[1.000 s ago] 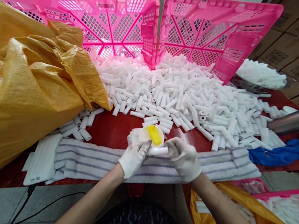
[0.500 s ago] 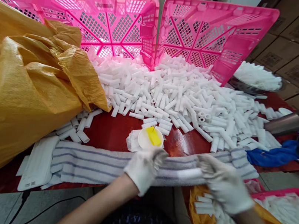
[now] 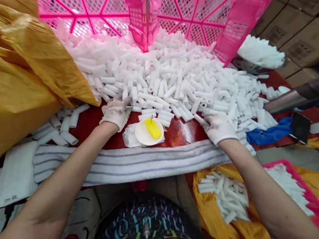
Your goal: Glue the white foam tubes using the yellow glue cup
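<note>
A big heap of short white tubes (image 3: 177, 78) covers the red table. My left hand (image 3: 116, 111), in a white glove, lies palm down with fingers spread on the heap's near edge, left of a small white dish with a yellow sponge (image 3: 149, 132). My right hand (image 3: 219, 128), also gloved, rests on the near edge to the right, its fingers curled over tubes; I cannot see if it grips one. A striped towel (image 3: 141, 162) runs along the table's front edge under both forearms.
A bulging yellow sack (image 3: 11, 85) fills the left. Two pink baskets (image 3: 90, 1) stand tipped behind the heap. At lower right are a yellow-lined bag of tubes (image 3: 223, 193) and a pink tray (image 3: 296, 188). A blue cloth (image 3: 268, 133), a phone (image 3: 300, 126) and a metal bowl (image 3: 259, 52) sit at right.
My right hand swung right with a tube toward the bag at lower right, then both hands reached forward to the heap's near edge. The view has moved closer to the table.
</note>
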Tool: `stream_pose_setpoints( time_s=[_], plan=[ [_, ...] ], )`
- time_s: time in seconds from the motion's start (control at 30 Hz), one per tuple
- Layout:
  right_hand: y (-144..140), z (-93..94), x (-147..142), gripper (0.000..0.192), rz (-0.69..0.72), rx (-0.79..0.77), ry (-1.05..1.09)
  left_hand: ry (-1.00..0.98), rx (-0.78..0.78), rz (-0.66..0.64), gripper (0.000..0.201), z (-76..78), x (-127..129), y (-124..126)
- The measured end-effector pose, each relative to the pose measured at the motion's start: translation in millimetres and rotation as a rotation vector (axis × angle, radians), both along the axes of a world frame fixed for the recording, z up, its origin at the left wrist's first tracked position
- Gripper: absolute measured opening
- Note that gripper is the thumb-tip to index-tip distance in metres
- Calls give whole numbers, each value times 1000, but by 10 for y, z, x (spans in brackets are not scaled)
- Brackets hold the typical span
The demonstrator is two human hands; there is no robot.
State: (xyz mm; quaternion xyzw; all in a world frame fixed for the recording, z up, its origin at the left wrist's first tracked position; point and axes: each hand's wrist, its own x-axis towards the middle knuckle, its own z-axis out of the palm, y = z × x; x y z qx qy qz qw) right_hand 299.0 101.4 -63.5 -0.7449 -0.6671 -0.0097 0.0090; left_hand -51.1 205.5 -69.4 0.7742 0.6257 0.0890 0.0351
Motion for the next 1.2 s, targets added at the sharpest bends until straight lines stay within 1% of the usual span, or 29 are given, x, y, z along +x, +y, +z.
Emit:
stream_pose_setpoints(
  time_s=[0.07, 0.13, 0.2, 0.27, 0.3, 0.33, 0.43, 0.47, 0.5, 0.53, 0.6, 0.63, 0.67, 0.7, 0.73, 0.8, 0.83, 0.9, 0.97, 1.0, 1.03, 1.1, 1.13, 1.2],
  plan=[
    [-7, -64, -33, 48, -24, -16, -61, 22, -45, -43, 44, -14, 42, -161],
    [-35, -121, -56, 42, -69, 1, -76, 39, -82, -85, 46, -22, 18, -319],
    [-55, -155, -60, 37, -102, 33, -31, 34, -102, -142, 51, -36, -61, -457],
    [-66, -138, -50, 34, -126, 77, 54, -19, -76, -173, 57, -53, -170, -573],
    [-74, -103, -47, 32, -141, 112, 104, -50, -47, -152, 61, -57, -227, -624],
    [-86, -52, -52, 32, -160, 157, 147, -77, -6, -100, 63, -57, -279, -671],
    [-162, 157, -176, 37, -232, 322, 252, -75, 128, 106, 63, -40, -391, -780],
    [-192, 223, -268, 38, -248, 354, 343, -58, 156, 153, 60, -37, -410, -803],
    [-216, 276, -385, 39, -244, 345, 476, -41, 168, 183, 55, -40, -419, -818],
    [-227, 309, -522, 40, -216, 293, 648, -28, 164, 191, 49, -49, -420, -825],
    [-190, 310, -819, 45, -100, 77, 1013, -30, 133, 141, 38, -82, -401, -815],
    [-141, 279, -957, 48, -40, -42, 1142, -49, 117, 91, 34, -98, -388, -803],
    [-78, 233, -1077, 51, -3, -127, 1229, -75, 109, 43, 32, -108, -377, -788],
    [-7, 177, -1171, 51, 12, -162, 1269, -101, 111, 16, 32, -108, -373, -774],
    [61, 118, -1238, 48, 17, -151, 1263, -122, 125, 23, 33, -95, -379, -764],
    [158, -2, -1294, 38, 42, -78, 1168, -131, 161, 116, 35, -36, -437, -757],
    [178, -59, -1292, 34, 92, -33, 1121, -115, 174, 175, 37, 2, -488, -761],
    [161, -172, -1255, 26, 241, 49, 1076, -59, 168, 268, 40, 68, -616, -771],
    [96, -275, -1208, 20, 372, 112, 1079, 0, 130, 315, 41, 96, -736, -773],
    [59, -317, -1191, 18, 412, 133, 1084, 17, 107, 317, 40, 97, -778, -769],
    [24, -350, -1180, 18, 431, 148, 1088, 19, 81, 307, 39, 93, -807, -763],
    [-30, -383, -1181, 25, 433, 183, 1119, -2, 53, 289, 37, 89, -825, -752],
    [-46, -383, -1190, 28, 420, 194, 1150, -10, 56, 296, 37, 95, -821, -751],
    [-58, -356, -1220, 28, 371, 173, 1219, -18, 82, 332, 39, 121, -807, -761]
  ],
)
